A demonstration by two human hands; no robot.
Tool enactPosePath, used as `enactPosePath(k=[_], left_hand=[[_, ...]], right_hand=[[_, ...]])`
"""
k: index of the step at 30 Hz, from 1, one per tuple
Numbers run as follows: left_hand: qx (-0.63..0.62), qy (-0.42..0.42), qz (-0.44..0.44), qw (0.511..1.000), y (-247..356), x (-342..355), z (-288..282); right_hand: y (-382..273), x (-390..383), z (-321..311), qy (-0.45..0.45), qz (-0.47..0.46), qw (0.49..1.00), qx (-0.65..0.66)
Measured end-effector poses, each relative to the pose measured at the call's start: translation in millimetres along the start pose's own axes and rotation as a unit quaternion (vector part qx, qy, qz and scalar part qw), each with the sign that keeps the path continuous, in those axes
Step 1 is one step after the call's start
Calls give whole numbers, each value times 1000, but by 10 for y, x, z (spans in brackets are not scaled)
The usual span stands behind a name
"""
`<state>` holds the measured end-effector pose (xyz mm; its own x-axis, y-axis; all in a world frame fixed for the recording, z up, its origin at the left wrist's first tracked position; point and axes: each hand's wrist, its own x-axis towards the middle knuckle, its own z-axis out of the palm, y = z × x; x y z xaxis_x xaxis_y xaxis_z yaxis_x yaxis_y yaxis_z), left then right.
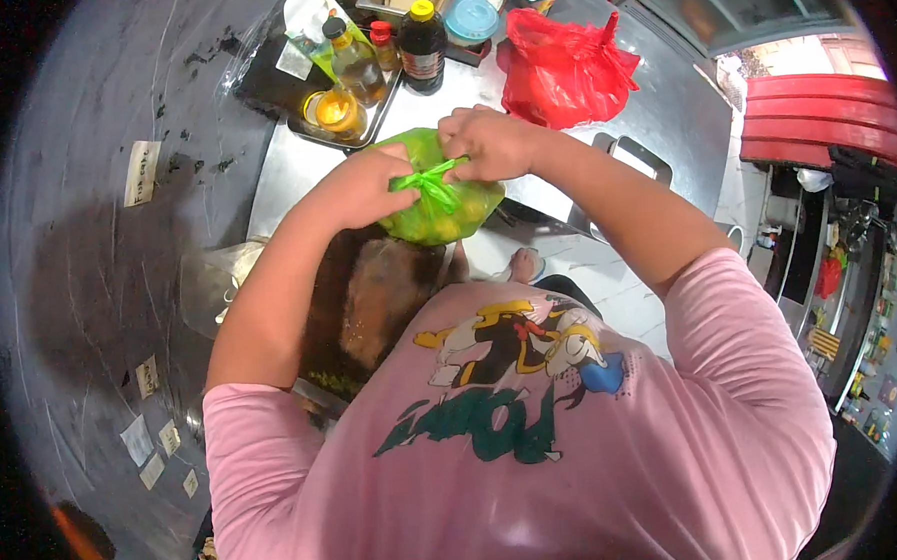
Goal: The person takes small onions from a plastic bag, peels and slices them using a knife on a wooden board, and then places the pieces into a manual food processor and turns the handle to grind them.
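A green plastic bag (446, 216) full of small round yellow-green things, perhaps limes, is in front of me at the table's near edge. Its neck is drawn together in a knot at the top. My left hand (374, 186) pinches the knot from the left. From the right, my right hand (485, 143) grips the other side of the tied neck. Fingers of both hands are closed on the plastic, and the round things show through it below the knot.
Behind the bag, a tray (374, 123) holds sauce bottles and jars. A dark bottle with a yellow cap (422, 49) stands beside it. A red plastic bag (567, 70) sits back right on the metal table (675, 90). Nearer me lies a dark board (389, 298).
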<state>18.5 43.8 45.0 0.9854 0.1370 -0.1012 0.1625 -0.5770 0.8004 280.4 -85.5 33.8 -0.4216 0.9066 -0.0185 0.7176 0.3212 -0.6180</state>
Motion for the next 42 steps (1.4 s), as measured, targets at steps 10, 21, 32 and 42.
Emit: enactPosePath(k=[10,21,32,42], left_hand=[[-175,34,-78,981,-184,-95,186],[207,-15,-24,978,281,-279,-85],[233,1,-47,971,320,-530,-3],[224,69,-180,955,227,48,43]], right_hand=[[-155,55,169,-64,100,982,145],[-4,50,-239,-69,-81,987,-119],[291,-174,-110,-42,78,991,-104],[-285,-101,214,3,241,970,23]])
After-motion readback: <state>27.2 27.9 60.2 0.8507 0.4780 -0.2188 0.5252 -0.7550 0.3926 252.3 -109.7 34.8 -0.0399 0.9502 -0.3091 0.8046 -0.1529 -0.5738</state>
